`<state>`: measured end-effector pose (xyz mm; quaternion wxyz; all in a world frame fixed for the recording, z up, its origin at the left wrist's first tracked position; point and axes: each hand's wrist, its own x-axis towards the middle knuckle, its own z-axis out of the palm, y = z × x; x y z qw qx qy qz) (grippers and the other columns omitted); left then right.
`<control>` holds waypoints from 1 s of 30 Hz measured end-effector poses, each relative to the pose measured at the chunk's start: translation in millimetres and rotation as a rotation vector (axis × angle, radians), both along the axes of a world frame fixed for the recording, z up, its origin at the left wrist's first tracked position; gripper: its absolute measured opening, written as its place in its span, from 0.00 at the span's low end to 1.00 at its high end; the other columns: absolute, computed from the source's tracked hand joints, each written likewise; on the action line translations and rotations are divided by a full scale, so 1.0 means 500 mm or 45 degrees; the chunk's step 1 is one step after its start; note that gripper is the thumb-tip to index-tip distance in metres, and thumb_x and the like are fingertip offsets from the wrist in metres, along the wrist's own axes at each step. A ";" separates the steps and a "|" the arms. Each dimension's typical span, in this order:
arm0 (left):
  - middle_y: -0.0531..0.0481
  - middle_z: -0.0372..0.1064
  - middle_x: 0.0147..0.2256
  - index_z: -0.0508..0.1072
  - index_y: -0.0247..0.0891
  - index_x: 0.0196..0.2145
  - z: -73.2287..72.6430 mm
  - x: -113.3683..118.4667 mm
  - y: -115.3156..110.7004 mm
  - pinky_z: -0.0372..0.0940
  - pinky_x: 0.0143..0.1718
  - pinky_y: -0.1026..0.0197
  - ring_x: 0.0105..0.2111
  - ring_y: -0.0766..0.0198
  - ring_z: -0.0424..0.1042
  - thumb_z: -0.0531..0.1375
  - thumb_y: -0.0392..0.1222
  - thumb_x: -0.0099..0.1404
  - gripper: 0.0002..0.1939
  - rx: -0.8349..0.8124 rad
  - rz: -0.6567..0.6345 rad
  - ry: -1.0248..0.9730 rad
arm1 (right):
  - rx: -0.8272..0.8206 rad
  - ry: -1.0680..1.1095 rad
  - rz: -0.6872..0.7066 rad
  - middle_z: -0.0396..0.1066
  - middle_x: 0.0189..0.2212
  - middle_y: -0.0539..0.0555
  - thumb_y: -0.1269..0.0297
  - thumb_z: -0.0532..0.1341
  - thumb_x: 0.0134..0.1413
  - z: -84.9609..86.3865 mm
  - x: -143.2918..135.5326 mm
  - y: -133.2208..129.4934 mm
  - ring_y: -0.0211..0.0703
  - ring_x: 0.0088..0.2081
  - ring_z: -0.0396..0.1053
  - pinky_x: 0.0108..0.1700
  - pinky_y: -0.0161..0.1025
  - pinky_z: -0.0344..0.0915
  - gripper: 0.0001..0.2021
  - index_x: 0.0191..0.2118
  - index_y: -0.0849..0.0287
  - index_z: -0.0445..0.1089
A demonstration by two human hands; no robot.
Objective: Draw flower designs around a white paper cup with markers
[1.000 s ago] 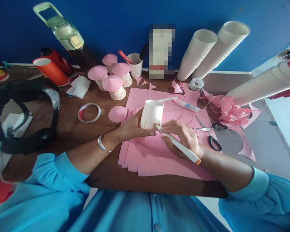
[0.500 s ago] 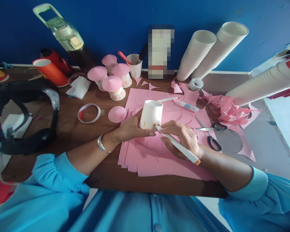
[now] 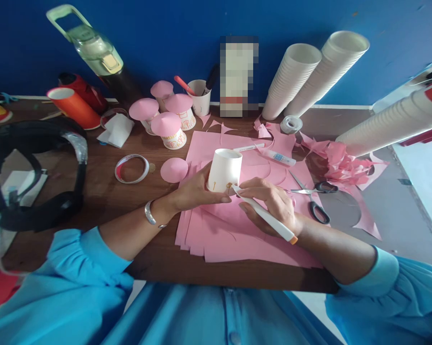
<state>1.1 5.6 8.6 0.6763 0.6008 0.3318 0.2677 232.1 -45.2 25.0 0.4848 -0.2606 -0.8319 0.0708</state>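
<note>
A white paper cup point(image 3: 224, 167), bottom up, is gripped from the left by my left hand point(image 3: 193, 191), fingers behind it and thumb along its lower edge. Small orange-brown drawings mark the cup near its rim. My right hand point(image 3: 269, 203) is closed around a white marker point(image 3: 266, 216) with an orange end; its tip touches the cup beside a drawn flower. Beneath both hands lies a stack of pink paper point(image 3: 223, 239). Left of the cup sits a pink paper cone point(image 3: 174, 170). Several decorated cups with pink cone tops point(image 3: 166, 124) stand behind it.
Scissors point(image 3: 311, 191), a glue tube point(image 3: 278, 156) and another pen point(image 3: 249, 147) lie on the right. Tall stacks of paper cups point(image 3: 291, 81) stand at the back. A tape roll point(image 3: 132, 168), black headgear point(image 3: 79, 182) and a bottle point(image 3: 97, 52) are on the left.
The orange-brown mark at the marker's tip looks slightly fuller. Both hands keep nearly the same position, and the whole view has shifted very slightly.
</note>
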 end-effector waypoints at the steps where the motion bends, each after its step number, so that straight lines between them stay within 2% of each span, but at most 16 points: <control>1: 0.46 0.76 0.46 0.69 0.41 0.61 0.001 0.001 0.000 0.72 0.47 0.52 0.46 0.52 0.75 0.80 0.56 0.53 0.43 -0.002 0.001 -0.009 | -0.001 0.003 -0.014 0.82 0.39 0.56 0.69 0.64 0.73 0.000 -0.001 -0.001 0.48 0.40 0.86 0.37 0.40 0.85 0.09 0.55 0.56 0.71; 8: 0.47 0.76 0.44 0.70 0.42 0.59 0.001 0.001 0.000 0.71 0.44 0.54 0.43 0.55 0.75 0.80 0.55 0.53 0.42 -0.032 0.011 -0.039 | -0.038 0.034 -0.053 0.83 0.39 0.56 0.70 0.63 0.72 -0.004 -0.003 -0.005 0.49 0.41 0.86 0.35 0.41 0.84 0.11 0.56 0.54 0.71; 21: 0.44 0.79 0.48 0.70 0.42 0.63 -0.015 -0.006 0.001 0.72 0.48 0.50 0.48 0.50 0.77 0.80 0.55 0.54 0.45 -0.034 0.022 -0.060 | -0.039 0.063 -0.068 0.81 0.38 0.57 0.67 0.62 0.74 -0.013 -0.005 -0.005 0.49 0.40 0.86 0.34 0.40 0.83 0.08 0.54 0.56 0.69; 30: 0.43 0.80 0.50 0.72 0.40 0.59 -0.014 -0.006 0.001 0.73 0.50 0.48 0.50 0.48 0.79 0.80 0.54 0.53 0.41 -0.070 0.007 -0.067 | -0.072 0.059 -0.047 0.81 0.38 0.56 0.68 0.62 0.73 -0.010 -0.005 -0.007 0.48 0.40 0.86 0.35 0.40 0.83 0.08 0.54 0.55 0.69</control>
